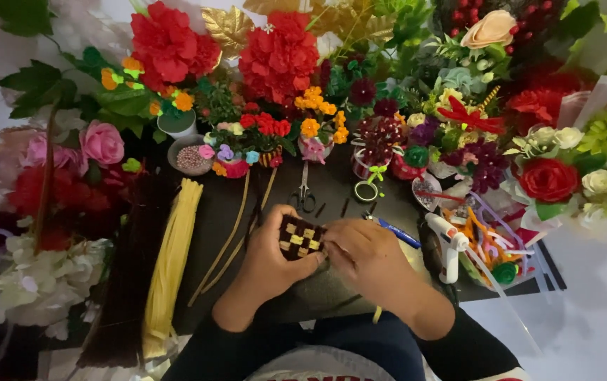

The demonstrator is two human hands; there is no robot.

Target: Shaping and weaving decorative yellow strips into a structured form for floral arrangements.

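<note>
Centrally, checkered woven square (300, 238) between fingers (317, 258).

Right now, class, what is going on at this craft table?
A person holds a small woven square of dark brown and yellow strips between both hands. The left hand grips its left and lower edge, and the right hand pinches its right edge. On the dark table lie a bundle of yellow strips, scissors and a white glue gun. Artificial flowers crowd the far side.
</note>
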